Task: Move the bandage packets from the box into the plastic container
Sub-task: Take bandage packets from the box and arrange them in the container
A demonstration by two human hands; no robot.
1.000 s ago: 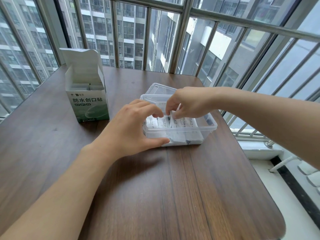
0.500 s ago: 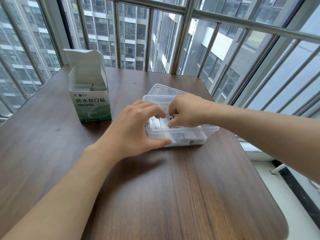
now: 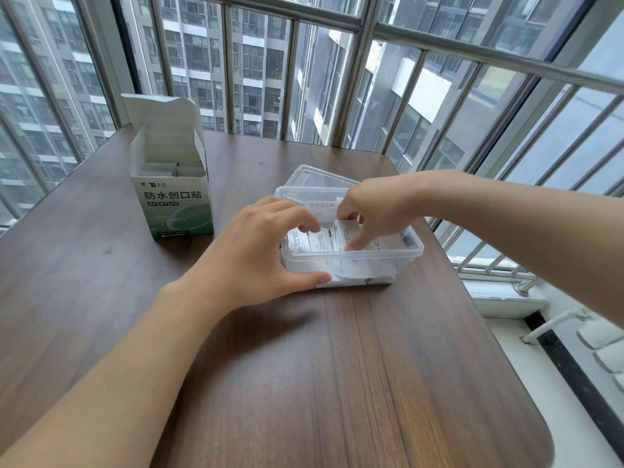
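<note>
A clear plastic container [image 3: 388, 256] stands in the middle of the wooden table with several white bandage packets [image 3: 312, 245] inside. My left hand [image 3: 256, 255] grips its left end, thumb along the front wall and fingers curled over the rim. From the right, my right hand [image 3: 374, 211] reaches in; its curled fingers pinch the packets and one fingertip presses down on them. An open white and green bandage box [image 3: 177, 204] stands to the left, flap up, with more packets [image 3: 162, 170] showing inside.
The container's clear lid [image 3: 314, 177] lies just behind it. Metal window bars [image 3: 358, 79] close off the table's far and right sides. The table's rounded right edge [image 3: 526, 383] drops to a tiled floor.
My right hand has stayed in the container, its fingers shifting over the packets. My left hand keeps its hold on the container's left end.
</note>
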